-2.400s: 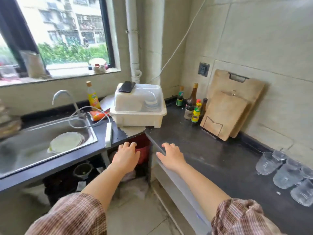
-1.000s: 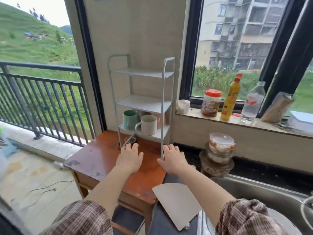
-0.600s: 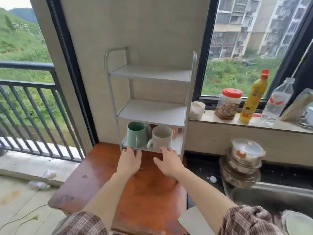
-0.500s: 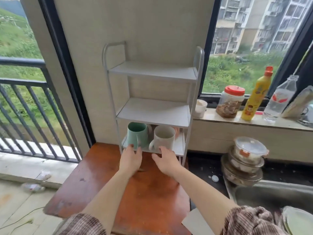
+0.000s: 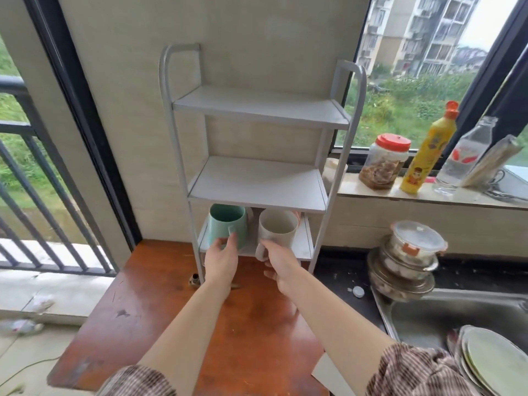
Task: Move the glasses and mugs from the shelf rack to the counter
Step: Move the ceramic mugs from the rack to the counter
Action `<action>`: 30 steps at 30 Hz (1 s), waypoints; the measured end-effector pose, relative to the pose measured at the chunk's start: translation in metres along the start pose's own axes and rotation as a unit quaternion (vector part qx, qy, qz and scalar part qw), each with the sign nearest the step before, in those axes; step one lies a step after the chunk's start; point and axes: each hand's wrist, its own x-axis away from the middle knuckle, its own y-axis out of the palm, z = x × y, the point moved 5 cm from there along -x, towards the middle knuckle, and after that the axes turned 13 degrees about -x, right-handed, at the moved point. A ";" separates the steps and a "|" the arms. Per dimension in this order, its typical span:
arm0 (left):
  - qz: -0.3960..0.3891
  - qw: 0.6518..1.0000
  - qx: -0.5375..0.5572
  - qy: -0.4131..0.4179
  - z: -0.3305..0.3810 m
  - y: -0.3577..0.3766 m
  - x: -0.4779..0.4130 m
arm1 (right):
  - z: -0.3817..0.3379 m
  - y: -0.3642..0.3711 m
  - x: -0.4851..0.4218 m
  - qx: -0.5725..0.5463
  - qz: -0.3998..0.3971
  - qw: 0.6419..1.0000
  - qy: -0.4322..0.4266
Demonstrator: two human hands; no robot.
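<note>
A grey three-tier shelf rack [image 5: 257, 181] stands on a red-brown wooden table [image 5: 160, 310]. Its top and middle shelves are bare. On the bottom shelf a green mug [image 5: 227, 221] stands left and a beige mug [image 5: 277, 227] right, and behind the beige one a pinkish item [image 5: 298, 215] is mostly hidden. My left hand [image 5: 221, 260] closes thumb and fingers around the green mug's handle and lower side. My right hand [image 5: 278, 265] grips the beige mug's handle. Both mugs still rest on the shelf.
The window sill on the right holds a red-lidded jar [image 5: 384, 161], a yellow bottle [image 5: 428, 155] and a clear bottle [image 5: 464, 158]. Stacked lidded containers [image 5: 411, 252] sit on the black counter [image 5: 340, 278] beside a steel sink [image 5: 445, 315] with plates [image 5: 491, 364]. A balcony railing is at left.
I turned from the counter with its glasses to the shelf rack. Both hands moved forward from the table's surface onto the two mugs on the bottom shelf.
</note>
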 end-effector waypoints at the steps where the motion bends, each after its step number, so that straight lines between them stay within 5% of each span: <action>1: 0.001 1.000 0.000 -0.005 -0.001 0.000 0.000 | 0.000 -0.004 0.000 -0.008 0.004 1.000 0.003; 16: 0.014 0.994 0.092 -0.057 -0.007 0.000 -0.003 | 0.002 -0.045 0.006 -0.029 0.127 0.991 0.042; 23: 0.050 0.983 0.146 -0.101 -0.016 -0.014 0.004 | 0.003 -0.065 0.020 -0.135 0.117 0.984 0.008; 30: 0.027 0.988 0.137 -0.072 -0.028 -0.007 0.054 | 0.015 -0.111 0.059 -0.124 0.094 0.988 -0.003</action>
